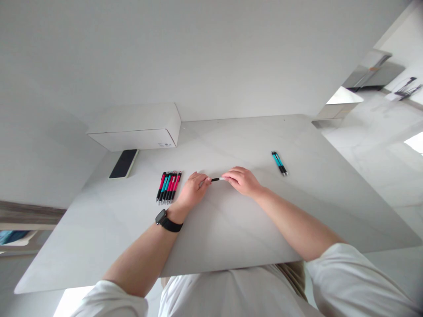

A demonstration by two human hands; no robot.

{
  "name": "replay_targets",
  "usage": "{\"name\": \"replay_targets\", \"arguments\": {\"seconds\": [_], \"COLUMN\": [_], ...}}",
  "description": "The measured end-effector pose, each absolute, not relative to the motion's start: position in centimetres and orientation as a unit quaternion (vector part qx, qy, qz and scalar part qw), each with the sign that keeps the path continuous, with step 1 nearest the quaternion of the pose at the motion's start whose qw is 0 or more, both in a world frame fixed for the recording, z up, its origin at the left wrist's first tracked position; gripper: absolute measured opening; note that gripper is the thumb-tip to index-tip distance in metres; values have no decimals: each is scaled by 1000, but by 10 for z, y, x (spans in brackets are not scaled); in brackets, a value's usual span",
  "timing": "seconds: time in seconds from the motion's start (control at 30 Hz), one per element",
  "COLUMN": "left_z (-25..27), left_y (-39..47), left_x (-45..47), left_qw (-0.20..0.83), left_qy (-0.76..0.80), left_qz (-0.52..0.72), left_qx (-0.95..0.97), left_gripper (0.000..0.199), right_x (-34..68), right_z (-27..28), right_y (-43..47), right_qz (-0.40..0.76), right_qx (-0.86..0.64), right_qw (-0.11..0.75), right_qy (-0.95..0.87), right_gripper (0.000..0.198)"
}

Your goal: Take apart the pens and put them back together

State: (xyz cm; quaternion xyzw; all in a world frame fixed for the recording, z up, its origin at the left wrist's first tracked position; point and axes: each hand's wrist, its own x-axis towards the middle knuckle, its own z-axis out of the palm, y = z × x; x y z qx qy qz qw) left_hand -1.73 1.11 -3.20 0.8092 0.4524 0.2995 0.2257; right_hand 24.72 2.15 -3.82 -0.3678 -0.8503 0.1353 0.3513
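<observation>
Bridging left hand (195,190) and right hand (243,181): pen (215,179)

A long white box (132,138) sits at the back left of the counter (214,237), set against the pale wall (231,57). A small printed label (166,144) marks the lower right of its front face. Just in front of its left part lies a smartphone (124,164), dark screen up, with a pale yellowish-green edge. The counter is whitish with faint grey veining and rounded corners. At the left edge of view, blue fabric (12,237) rests below a brown wooden panel (29,212). Far right, black cables (409,90) lie by a small white object on the pale, glossy floor (370,149), which catches a bright patch of light.
</observation>
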Motion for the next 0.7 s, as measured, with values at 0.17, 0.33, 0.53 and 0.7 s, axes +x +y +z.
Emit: {"name": "replay_targets", "arguments": {"seconds": [0.17, 0.33, 0.53, 0.7], "left_z": [-36, -36, -34, -34], "left_y": [11, 13, 11, 12], "left_x": [-17, -17, -16, -17], "left_qw": [232, 240, 217, 221], "left_qy": [461, 426, 440, 433], "left_qz": [329, 329, 332, 335], "left_qx": [791, 808, 805, 807], "left_gripper": [26, 31, 22, 24], "right_x": [247, 247, 247, 246], "right_z": [-38, -38, -37, -38], "right_y": [22, 22, 22, 22], "right_qz": [128, 122, 123, 118], "right_qx": [-369, -359, -359, -356], "right_qw": [350, 354, 348, 355], "right_qy": [-851, -855, -857, -856], "right_gripper": [19, 20, 20, 20]}}
